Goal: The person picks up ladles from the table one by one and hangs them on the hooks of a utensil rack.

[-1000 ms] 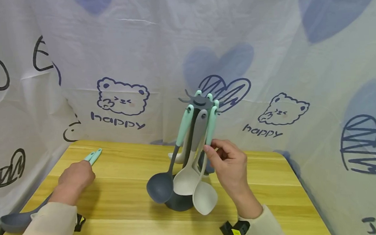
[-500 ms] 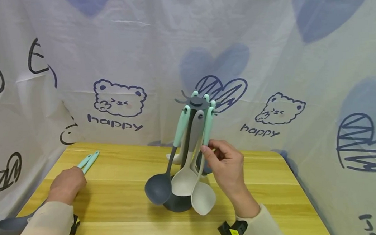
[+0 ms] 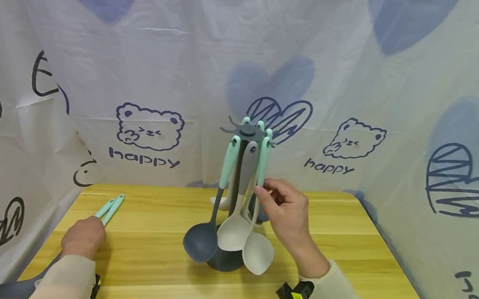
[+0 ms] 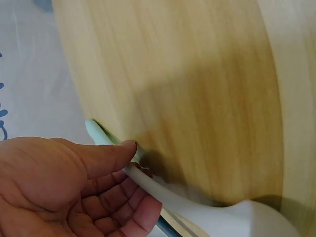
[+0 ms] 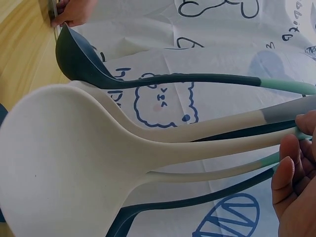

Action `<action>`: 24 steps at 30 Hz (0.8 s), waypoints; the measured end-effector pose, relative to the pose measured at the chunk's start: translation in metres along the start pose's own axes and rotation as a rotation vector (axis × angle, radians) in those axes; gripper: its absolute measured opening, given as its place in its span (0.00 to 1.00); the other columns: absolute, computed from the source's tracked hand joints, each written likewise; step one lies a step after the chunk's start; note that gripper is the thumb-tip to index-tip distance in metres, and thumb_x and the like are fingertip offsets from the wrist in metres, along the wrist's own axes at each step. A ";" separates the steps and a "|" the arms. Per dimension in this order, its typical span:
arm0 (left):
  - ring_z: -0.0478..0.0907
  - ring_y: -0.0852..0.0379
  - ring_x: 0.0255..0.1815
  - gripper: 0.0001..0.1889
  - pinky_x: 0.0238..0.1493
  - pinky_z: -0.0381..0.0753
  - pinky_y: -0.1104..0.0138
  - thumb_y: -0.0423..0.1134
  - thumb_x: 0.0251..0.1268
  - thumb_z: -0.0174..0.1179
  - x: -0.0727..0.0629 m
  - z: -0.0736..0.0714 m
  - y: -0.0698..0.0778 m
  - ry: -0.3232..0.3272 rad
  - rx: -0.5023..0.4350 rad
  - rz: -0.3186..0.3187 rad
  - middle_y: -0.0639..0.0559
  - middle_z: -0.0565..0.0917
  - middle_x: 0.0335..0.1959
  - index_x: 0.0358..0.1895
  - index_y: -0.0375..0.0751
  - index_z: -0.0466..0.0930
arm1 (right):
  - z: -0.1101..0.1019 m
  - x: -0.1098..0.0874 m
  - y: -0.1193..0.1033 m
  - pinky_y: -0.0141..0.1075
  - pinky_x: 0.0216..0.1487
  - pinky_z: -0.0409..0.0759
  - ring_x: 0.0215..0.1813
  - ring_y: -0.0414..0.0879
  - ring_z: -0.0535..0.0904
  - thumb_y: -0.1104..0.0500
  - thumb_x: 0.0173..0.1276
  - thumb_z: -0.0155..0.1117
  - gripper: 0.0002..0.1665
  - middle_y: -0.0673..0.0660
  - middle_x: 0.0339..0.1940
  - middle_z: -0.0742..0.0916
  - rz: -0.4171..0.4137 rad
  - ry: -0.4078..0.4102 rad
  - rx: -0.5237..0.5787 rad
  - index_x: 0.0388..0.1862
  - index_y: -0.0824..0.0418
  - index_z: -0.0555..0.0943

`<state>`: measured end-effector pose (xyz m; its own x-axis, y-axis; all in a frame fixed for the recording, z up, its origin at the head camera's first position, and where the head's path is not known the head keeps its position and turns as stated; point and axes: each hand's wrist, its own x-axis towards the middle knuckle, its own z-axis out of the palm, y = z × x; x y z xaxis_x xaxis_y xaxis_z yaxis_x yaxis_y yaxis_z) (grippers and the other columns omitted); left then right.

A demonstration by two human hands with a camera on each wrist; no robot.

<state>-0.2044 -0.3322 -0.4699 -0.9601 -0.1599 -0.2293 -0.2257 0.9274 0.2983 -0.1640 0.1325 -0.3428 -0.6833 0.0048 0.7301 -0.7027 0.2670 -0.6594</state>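
Observation:
At the table's left, my left hand [image 3: 83, 237] pinches a white utensil with a mint handle [image 4: 101, 136]; its working end is cut off, so its kind is unclear. A dark ladle [image 3: 15, 291] lies beside it, partly under the sleeve. My right hand [image 3: 286, 206] pinches the mint handle [image 3: 263, 164] of a white serving spoon [image 3: 258, 253], which hangs from a dark utensil stand [image 3: 225, 260]. In the right wrist view the spoon's bowl [image 5: 59, 153] fills the left side, and the fingertips [image 5: 284, 173] are at its handle.
A dark ladle [image 3: 201, 242] and a white ladle [image 3: 234, 232] hang beside the spoon. Several more utensils hang behind, partly hidden. The stand's top [image 3: 248, 129] has curved hooks. A printed cloth [image 3: 202, 78] borders the wooden table [image 3: 332, 253] at the back and sides.
The left hand has slid a little toward the near left, showing more of the two mint handles there. The right hand keeps its hold on the serving spoon. The head view has shifted slightly.

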 end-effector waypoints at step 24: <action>0.74 0.46 0.24 0.12 0.24 0.75 0.57 0.35 0.71 0.64 -0.023 -0.024 0.030 0.143 -0.090 0.099 0.41 0.79 0.23 0.35 0.25 0.79 | -0.001 -0.001 0.001 0.29 0.16 0.72 0.19 0.38 0.73 0.68 0.71 0.72 0.02 0.57 0.26 0.84 0.014 0.004 0.001 0.40 0.64 0.89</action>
<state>-0.1928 -0.3091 -0.4337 -0.9906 -0.1218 -0.0629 -0.1368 0.9082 0.3956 -0.1641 0.1339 -0.3443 -0.6925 0.0122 0.7213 -0.6931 0.2661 -0.6699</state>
